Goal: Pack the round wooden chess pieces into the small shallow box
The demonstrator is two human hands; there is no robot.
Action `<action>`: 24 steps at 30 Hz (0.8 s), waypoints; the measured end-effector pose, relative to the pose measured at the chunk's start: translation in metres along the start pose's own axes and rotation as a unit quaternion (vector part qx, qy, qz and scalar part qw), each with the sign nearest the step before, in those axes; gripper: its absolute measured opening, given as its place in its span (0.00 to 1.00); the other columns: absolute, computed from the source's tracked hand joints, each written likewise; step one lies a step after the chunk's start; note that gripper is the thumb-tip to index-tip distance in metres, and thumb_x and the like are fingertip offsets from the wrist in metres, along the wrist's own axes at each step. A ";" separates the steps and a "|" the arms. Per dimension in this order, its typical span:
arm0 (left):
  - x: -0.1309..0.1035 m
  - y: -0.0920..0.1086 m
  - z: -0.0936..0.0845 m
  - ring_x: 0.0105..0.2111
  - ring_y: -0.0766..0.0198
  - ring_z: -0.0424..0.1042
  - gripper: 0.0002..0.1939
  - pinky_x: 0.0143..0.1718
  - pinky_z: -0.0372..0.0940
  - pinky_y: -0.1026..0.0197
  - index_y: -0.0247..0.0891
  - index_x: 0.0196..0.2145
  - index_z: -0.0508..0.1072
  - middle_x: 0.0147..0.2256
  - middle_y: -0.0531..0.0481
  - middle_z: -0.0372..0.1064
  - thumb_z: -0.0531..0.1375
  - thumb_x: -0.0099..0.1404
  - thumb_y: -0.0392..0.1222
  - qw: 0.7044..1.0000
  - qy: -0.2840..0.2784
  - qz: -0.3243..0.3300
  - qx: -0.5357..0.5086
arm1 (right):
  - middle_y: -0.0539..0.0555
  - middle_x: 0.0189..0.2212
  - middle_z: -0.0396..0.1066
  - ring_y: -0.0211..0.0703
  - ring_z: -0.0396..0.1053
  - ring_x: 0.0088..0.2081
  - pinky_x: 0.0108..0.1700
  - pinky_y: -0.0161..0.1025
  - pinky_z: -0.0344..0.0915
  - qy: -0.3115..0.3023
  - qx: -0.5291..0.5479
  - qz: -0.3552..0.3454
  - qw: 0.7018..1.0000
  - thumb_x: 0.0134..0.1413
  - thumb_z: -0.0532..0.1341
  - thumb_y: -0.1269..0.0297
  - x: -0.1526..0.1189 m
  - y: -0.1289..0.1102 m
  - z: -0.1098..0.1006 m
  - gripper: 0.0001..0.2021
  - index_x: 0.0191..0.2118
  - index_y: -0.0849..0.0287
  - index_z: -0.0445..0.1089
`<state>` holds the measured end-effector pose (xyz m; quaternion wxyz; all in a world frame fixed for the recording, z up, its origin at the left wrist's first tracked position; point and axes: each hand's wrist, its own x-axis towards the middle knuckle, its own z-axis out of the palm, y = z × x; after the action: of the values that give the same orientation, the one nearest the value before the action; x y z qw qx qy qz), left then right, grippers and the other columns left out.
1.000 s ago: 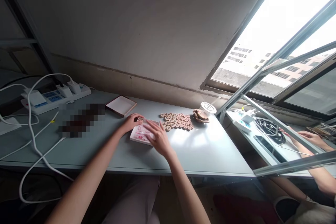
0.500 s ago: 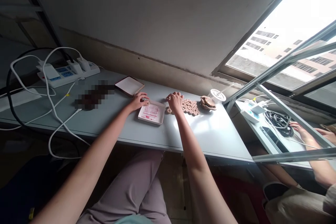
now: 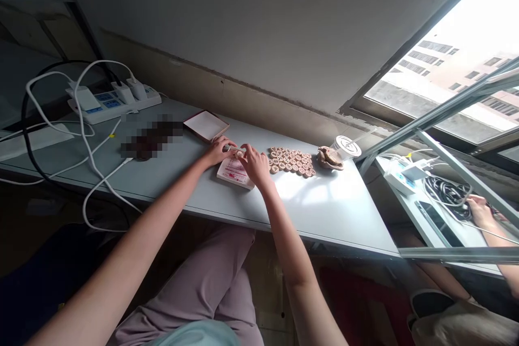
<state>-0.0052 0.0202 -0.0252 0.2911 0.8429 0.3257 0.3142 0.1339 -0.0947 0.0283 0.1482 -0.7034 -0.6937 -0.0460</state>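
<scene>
A shallow white box [image 3: 235, 177] with a red-printed sheet inside lies on the table. My left hand [image 3: 217, 152] is closed at the box's back left corner, fingers curled on its rim. Over the box's right side reaches my right hand [image 3: 256, 165], its fingertips pinching a round wooden Chinese chess piece [image 3: 239, 155]. Part of the box's interior is hidden by my hands. Beside my right hand, several more Chinese chess pieces [image 3: 292, 160] with carved characters lie flat, close together in rows.
The box lid [image 3: 206, 125] lies behind the box. At the right stand a brown crumpled-looking object [image 3: 329, 158] and a lidded cup [image 3: 346, 147] with a straw. A power strip [image 3: 117, 106] and white cables [image 3: 87, 157] occupy the left. Beyond a metal frame [image 3: 458, 253], another person's hand [image 3: 480, 211] is near black cable.
My right hand has moved left from the rows of pieces to above the box, carrying a piece. The left hand stays at the box's corner. The view has shifted slightly.
</scene>
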 end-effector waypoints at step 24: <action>0.002 0.016 0.003 0.43 0.56 0.66 0.14 0.46 0.60 0.57 0.41 0.36 0.74 0.39 0.48 0.68 0.58 0.56 0.51 0.997 -0.043 -0.062 0.001 | 0.55 0.46 0.65 0.51 0.59 0.47 0.44 0.45 0.53 0.031 -0.035 0.036 0.998 0.57 0.58 0.63 -0.051 0.068 -0.012 0.06 0.40 0.52 0.71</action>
<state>0.0041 0.0110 -0.0148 0.3231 0.8341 0.3645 0.2587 0.2017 -0.1464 0.0166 0.1467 -0.7311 -0.6607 -0.0864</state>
